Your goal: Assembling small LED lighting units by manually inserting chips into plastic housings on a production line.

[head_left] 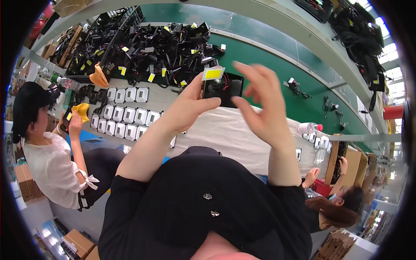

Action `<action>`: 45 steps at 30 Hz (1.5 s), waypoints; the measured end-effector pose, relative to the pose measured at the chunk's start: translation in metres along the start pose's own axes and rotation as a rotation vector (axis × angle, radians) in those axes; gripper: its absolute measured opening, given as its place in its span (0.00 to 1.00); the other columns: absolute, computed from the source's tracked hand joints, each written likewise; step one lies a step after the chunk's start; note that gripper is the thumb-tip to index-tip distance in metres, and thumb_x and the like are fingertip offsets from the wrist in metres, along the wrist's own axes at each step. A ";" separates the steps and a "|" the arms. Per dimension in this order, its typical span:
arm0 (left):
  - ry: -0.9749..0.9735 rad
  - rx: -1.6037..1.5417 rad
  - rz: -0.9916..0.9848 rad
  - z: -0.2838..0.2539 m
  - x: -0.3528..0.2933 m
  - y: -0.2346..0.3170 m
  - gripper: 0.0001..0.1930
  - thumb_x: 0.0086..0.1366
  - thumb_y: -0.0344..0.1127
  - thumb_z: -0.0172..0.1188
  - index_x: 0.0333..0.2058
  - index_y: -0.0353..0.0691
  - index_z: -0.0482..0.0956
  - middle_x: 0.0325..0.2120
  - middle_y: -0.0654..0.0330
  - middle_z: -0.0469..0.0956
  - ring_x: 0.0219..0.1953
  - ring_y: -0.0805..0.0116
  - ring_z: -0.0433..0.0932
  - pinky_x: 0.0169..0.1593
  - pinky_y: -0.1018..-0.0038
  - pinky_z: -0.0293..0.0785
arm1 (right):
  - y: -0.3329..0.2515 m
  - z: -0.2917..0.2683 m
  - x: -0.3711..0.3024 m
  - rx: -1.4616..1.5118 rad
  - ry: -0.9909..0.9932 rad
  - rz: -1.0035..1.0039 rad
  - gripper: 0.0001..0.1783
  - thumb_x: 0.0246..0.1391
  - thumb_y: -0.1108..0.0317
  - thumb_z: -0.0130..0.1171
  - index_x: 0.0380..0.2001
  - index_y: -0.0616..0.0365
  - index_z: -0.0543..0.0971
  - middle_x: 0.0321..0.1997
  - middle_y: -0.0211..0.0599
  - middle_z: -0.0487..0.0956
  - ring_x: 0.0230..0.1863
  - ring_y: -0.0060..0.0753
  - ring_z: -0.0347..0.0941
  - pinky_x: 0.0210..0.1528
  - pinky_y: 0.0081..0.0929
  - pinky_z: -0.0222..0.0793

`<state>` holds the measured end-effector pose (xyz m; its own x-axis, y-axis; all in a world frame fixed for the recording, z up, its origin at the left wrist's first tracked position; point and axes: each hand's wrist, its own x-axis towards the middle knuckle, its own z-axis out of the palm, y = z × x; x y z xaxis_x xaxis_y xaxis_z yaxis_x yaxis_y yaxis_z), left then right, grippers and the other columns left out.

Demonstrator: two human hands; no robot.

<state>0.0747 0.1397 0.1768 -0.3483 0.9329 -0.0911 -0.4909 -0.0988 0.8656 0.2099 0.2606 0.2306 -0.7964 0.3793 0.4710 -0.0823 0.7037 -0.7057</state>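
My left hand is closed round the left edge of a black floodlight housing, its thumb lying along the near side. A flat LED panel with a yellow face and pale rim stands over the housing's far left part. Thin red wires show beside the panel, above the dark inside. My right hand hovers at the housing's right side with its fingers spread, slightly blurred. Nothing shows in its grasp. The fingers of my left hand under the housing are hidden.
A heap of black lamps and cables lies beyond my left hand. Rows of white-framed square lights stand on the beige-covered table. One co-worker at left holds a yellow cloth; another works at right. Bottles lie near a carton.
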 end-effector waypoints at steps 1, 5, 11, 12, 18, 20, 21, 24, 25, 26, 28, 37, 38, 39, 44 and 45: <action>-0.019 0.108 0.026 -0.002 -0.005 0.000 0.33 0.55 0.22 0.55 0.59 0.37 0.54 0.48 0.59 0.68 0.49 0.73 0.67 0.52 0.74 0.65 | -0.007 0.008 0.010 -0.078 -0.020 -0.117 0.27 0.41 0.79 0.58 0.49 0.53 0.71 0.43 0.39 0.70 0.32 0.35 0.71 0.33 0.27 0.69; -0.061 0.351 -0.030 0.009 -0.028 0.023 0.31 0.55 0.24 0.56 0.58 0.37 0.55 0.45 0.60 0.68 0.49 0.73 0.67 0.52 0.75 0.65 | -0.011 0.016 0.033 -0.185 -0.134 -0.379 0.16 0.42 0.76 0.58 0.39 0.56 0.75 0.34 0.36 0.74 0.35 0.44 0.71 0.36 0.33 0.69; -0.022 0.073 0.138 -0.010 -0.058 0.029 0.31 0.52 0.23 0.59 0.54 0.36 0.56 0.43 0.61 0.67 0.46 0.75 0.68 0.49 0.76 0.67 | -0.038 -0.001 0.035 0.474 -0.161 0.169 0.15 0.49 0.75 0.55 0.43 0.59 0.73 0.32 0.26 0.70 0.25 0.11 0.65 0.29 0.10 0.63; -0.053 0.006 0.161 -0.012 -0.063 0.032 0.32 0.51 0.24 0.61 0.54 0.36 0.56 0.44 0.61 0.68 0.45 0.75 0.69 0.47 0.78 0.67 | -0.037 -0.003 0.030 0.557 -0.186 0.228 0.15 0.50 0.75 0.55 0.43 0.59 0.73 0.32 0.27 0.70 0.25 0.11 0.66 0.28 0.10 0.63; 0.050 -0.095 0.215 -0.019 -0.073 0.034 0.22 0.62 0.29 0.53 0.55 0.38 0.60 0.44 0.60 0.71 0.45 0.74 0.72 0.47 0.74 0.72 | -0.040 0.001 0.001 0.855 -0.160 0.426 0.13 0.50 0.77 0.55 0.40 0.64 0.68 0.33 0.32 0.72 0.29 0.19 0.73 0.31 0.12 0.67; 0.077 -0.026 0.241 -0.023 -0.073 0.030 0.19 0.67 0.35 0.46 0.55 0.37 0.60 0.44 0.58 0.71 0.45 0.72 0.73 0.46 0.71 0.73 | -0.050 0.005 -0.004 0.660 -0.142 0.355 0.13 0.48 0.79 0.57 0.38 0.64 0.70 0.32 0.30 0.72 0.28 0.18 0.72 0.30 0.13 0.66; 0.105 -0.077 0.212 -0.022 -0.071 0.031 0.18 0.68 0.38 0.44 0.54 0.37 0.61 0.44 0.58 0.71 0.45 0.71 0.73 0.46 0.70 0.73 | -0.048 0.004 -0.004 0.332 -0.167 0.184 0.10 0.44 0.80 0.59 0.33 0.63 0.74 0.32 0.30 0.73 0.26 0.17 0.70 0.30 0.15 0.66; 0.124 -0.094 0.217 -0.010 -0.067 0.039 0.20 0.70 0.46 0.39 0.49 0.36 0.64 0.43 0.58 0.71 0.44 0.68 0.74 0.44 0.68 0.74 | -0.057 -0.001 -0.001 0.080 -0.189 0.143 0.08 0.41 0.80 0.61 0.28 0.63 0.76 0.33 0.31 0.74 0.25 0.16 0.68 0.29 0.15 0.66; 0.180 -0.109 0.207 -0.009 -0.065 0.041 0.19 0.70 0.46 0.38 0.49 0.36 0.64 0.42 0.58 0.71 0.45 0.68 0.73 0.45 0.68 0.72 | -0.058 -0.001 0.000 0.078 -0.188 0.141 0.08 0.41 0.80 0.61 0.28 0.63 0.76 0.33 0.31 0.74 0.25 0.16 0.68 0.29 0.15 0.66; 0.236 -0.125 0.198 -0.009 -0.063 0.042 0.19 0.70 0.46 0.38 0.48 0.36 0.65 0.42 0.59 0.71 0.45 0.69 0.73 0.46 0.69 0.71 | -0.058 -0.001 0.001 0.063 -0.209 0.166 0.09 0.41 0.80 0.62 0.29 0.62 0.77 0.34 0.31 0.75 0.27 0.16 0.68 0.32 0.15 0.66; 0.160 -0.220 0.210 -0.013 -0.059 0.041 0.19 0.70 0.45 0.39 0.49 0.37 0.64 0.42 0.59 0.71 0.46 0.69 0.72 0.48 0.70 0.69 | -0.060 0.000 0.001 0.045 -0.229 0.190 0.10 0.40 0.80 0.63 0.31 0.62 0.77 0.36 0.31 0.75 0.29 0.15 0.68 0.35 0.15 0.67; 0.306 0.274 0.374 -0.005 -0.068 0.037 0.22 0.59 0.30 0.56 0.51 0.36 0.61 0.43 0.58 0.71 0.43 0.77 0.70 0.46 0.79 0.67 | -0.073 0.008 -0.006 -0.365 -0.164 -0.289 0.12 0.37 0.78 0.64 0.30 0.59 0.79 0.34 0.35 0.77 0.30 0.32 0.73 0.32 0.23 0.69; 0.336 0.248 0.407 -0.003 -0.068 0.037 0.17 0.58 0.30 0.58 0.45 0.35 0.66 0.37 0.60 0.74 0.39 0.77 0.72 0.41 0.80 0.69 | -0.076 0.007 -0.005 -0.364 -0.166 -0.290 0.12 0.37 0.78 0.64 0.30 0.59 0.79 0.34 0.35 0.77 0.30 0.32 0.73 0.32 0.23 0.69; 0.339 0.247 0.408 -0.004 -0.069 0.039 0.17 0.58 0.30 0.58 0.45 0.35 0.66 0.37 0.60 0.74 0.39 0.77 0.72 0.41 0.80 0.69 | -0.078 0.005 -0.004 -0.402 -0.171 -0.350 0.13 0.36 0.79 0.64 0.31 0.58 0.80 0.34 0.36 0.77 0.32 0.34 0.73 0.32 0.24 0.69; 0.236 0.173 0.361 -0.001 -0.077 0.054 0.15 0.54 0.31 0.63 0.40 0.33 0.73 0.29 0.62 0.77 0.31 0.78 0.74 0.34 0.81 0.71 | -0.080 0.001 -0.001 -0.441 -0.139 -0.495 0.15 0.33 0.81 0.60 0.32 0.59 0.77 0.34 0.35 0.75 0.33 0.36 0.72 0.34 0.30 0.69; 0.241 0.175 0.363 -0.001 -0.078 0.055 0.15 0.54 0.31 0.63 0.40 0.33 0.73 0.29 0.62 0.77 0.31 0.78 0.74 0.34 0.81 0.71 | -0.080 0.002 0.000 -0.435 -0.134 -0.518 0.16 0.32 0.81 0.60 0.31 0.60 0.77 0.34 0.36 0.75 0.34 0.37 0.72 0.34 0.30 0.69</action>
<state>0.0744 0.0617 0.2311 -0.6582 0.7399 0.1391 -0.1685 -0.3248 0.9306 0.2153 0.2032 0.2861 -0.7885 -0.1289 0.6014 -0.2470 0.9618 -0.1177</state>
